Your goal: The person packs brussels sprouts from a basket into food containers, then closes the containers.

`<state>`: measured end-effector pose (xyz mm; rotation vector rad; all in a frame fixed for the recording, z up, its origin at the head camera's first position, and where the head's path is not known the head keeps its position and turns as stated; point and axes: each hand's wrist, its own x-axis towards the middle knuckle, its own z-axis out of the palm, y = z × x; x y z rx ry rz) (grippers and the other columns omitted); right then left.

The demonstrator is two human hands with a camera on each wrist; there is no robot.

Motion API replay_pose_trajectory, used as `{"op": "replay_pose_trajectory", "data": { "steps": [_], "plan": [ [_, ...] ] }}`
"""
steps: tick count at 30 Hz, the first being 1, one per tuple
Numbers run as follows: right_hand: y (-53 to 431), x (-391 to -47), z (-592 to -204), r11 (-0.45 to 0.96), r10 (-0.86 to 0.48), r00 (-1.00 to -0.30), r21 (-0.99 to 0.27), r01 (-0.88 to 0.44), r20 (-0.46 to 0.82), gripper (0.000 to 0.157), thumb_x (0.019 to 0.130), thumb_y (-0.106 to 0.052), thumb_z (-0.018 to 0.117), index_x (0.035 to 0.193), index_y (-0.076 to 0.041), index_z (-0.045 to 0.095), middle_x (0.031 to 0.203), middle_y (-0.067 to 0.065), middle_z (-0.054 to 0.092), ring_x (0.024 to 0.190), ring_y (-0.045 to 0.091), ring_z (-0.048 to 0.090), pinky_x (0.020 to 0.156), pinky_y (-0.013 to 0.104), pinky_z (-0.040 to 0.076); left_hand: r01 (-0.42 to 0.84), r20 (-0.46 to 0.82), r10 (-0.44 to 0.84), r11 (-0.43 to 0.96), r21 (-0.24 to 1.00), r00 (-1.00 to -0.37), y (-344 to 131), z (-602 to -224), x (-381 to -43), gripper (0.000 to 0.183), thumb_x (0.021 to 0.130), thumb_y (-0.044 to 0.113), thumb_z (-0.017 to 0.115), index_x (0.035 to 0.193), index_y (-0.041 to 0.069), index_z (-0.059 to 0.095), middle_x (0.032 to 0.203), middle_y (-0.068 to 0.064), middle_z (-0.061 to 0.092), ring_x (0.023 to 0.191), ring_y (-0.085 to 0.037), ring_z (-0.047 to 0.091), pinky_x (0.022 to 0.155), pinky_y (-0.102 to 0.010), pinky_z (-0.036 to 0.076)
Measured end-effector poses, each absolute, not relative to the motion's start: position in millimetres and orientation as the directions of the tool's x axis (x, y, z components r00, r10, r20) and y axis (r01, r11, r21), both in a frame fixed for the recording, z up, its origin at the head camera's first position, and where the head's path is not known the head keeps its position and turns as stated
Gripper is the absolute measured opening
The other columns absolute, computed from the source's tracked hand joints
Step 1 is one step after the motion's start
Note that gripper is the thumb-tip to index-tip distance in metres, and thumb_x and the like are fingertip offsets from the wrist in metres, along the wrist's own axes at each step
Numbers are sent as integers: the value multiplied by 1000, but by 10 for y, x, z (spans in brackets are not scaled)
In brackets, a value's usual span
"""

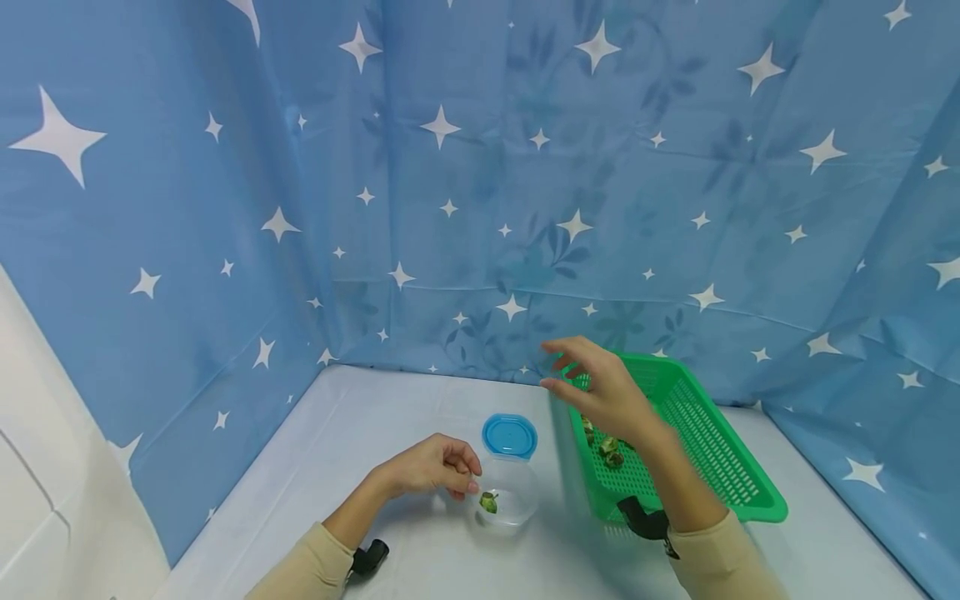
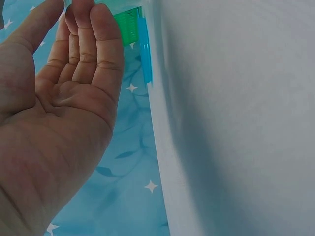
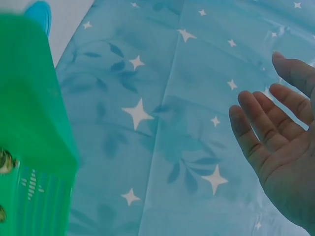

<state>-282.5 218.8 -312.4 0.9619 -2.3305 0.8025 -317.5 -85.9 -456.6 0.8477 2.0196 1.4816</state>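
Note:
A clear plastic container (image 1: 517,500) stands on the table with one small green leafy piece (image 1: 489,502) inside. My left hand (image 1: 437,467) pinches its left rim between thumb and fingers; in the left wrist view that hand (image 2: 74,93) shows its palm, with the fingertips cut off at the top. Behind the container lies a blue lid (image 1: 510,437). My right hand (image 1: 600,387) is raised over the left side of a green basket (image 1: 720,442), its fingers apart and holding nothing. Several green-brown leafy pieces (image 1: 611,450) lie in the basket, partly hidden by my right arm.
A white cloth covers the table (image 1: 435,550). Blue star-patterned curtains (image 1: 480,208) hang along its back and sides. The basket's long right wall (image 1: 738,450) stands near the table's right edge. Black wrist cameras (image 1: 369,558) sit on both forearms.

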Motion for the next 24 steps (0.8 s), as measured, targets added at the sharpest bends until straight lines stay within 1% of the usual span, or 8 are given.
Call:
{"op": "replay_pose_trajectory", "data": {
  "steps": [2, 7, 10, 14, 17, 24],
  "plan": [
    [2223, -2851, -3088, 595, -457, -636, -318, -738, 623, 46, 95, -13, 78, 139, -11, 63, 129, 6, 68, 100, 20, 71, 82, 40, 63, 190, -29, 728, 217, 958, -684, -856, -4569, -3178, 35, 92, 12, 80, 115, -11, 66, 86, -3, 74, 75, -16, 72, 77, -40, 64],
    [2316, -2881, -3008, 624, -437, -662, -325, -711, 608, 44, 96, -16, 77, 139, -12, 64, 129, 4, 67, 102, 19, 70, 84, 41, 62, 189, -28, 730, 214, 958, -683, -852, -4574, -3182, 37, 92, 12, 80, 115, -12, 66, 85, -2, 74, 75, -15, 72, 77, -39, 64],
    [2379, -2920, -2981, 625, -426, -674, -342, -701, 603, 43, 97, -16, 76, 139, -12, 64, 131, 5, 66, 105, 21, 70, 85, 44, 62, 190, -28, 729, 215, 958, -684, -853, -4577, -3184, 36, 92, 12, 80, 116, -11, 66, 84, -1, 73, 75, -15, 72, 76, -38, 64],
    [2468, -3023, -2982, 637, -418, -690, -351, -687, 592, 43, 99, -15, 74, 140, -9, 63, 133, 10, 66, 106, 29, 70, 85, 50, 61, 187, -33, 725, 221, 957, -688, -860, -4579, -3181, 36, 92, 13, 80, 116, -11, 67, 84, -1, 73, 75, -16, 72, 76, -37, 64],
    [2526, -3095, -2997, 655, -408, -710, -358, -666, 574, 42, 99, -16, 73, 140, -9, 63, 134, 12, 66, 107, 31, 70, 85, 51, 61, 184, -34, 720, 222, 958, -693, -862, -4573, -3169, 35, 92, 13, 81, 115, -10, 67, 84, -2, 73, 75, -17, 72, 76, -38, 64],
    [2656, -3240, -3070, 696, -388, -763, -378, -611, 518, 42, 101, -19, 72, 140, -8, 63, 136, 14, 64, 108, 32, 70, 87, 48, 61, 174, -37, 712, 222, 959, -702, -851, -4555, -3151, 33, 92, 11, 81, 113, -10, 67, 83, -3, 73, 74, -17, 71, 77, -40, 63]
  ]
}}
